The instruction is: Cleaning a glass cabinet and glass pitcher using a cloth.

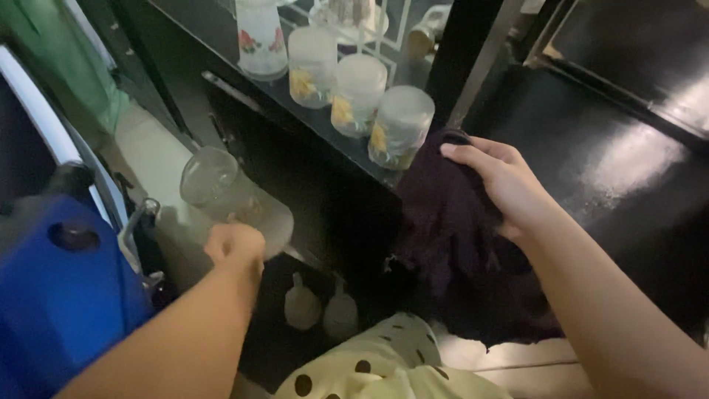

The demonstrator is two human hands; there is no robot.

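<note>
My left hand (235,247) grips a clear drinking glass (221,188), tilted with its base toward the upper left, held below the shelf edge. My right hand (501,185) presses a dark purple cloth (450,229) against the front edge of a dark glossy shelf (295,111). The cloth hangs down from under my palm. Just left of my right hand, three upturned glasses with yellow flower prints (399,125) stand in a row on the shelf. A white jug with a red flower print (260,41) stands behind them.
A blue plastic container (59,288) sits at the lower left. Two small pale bottles (317,307) stand low in the cabinet. A dark glossy counter (628,170) spreads to the right. My yellow dotted garment (384,369) fills the bottom centre. More glassware (347,18) stands at the back.
</note>
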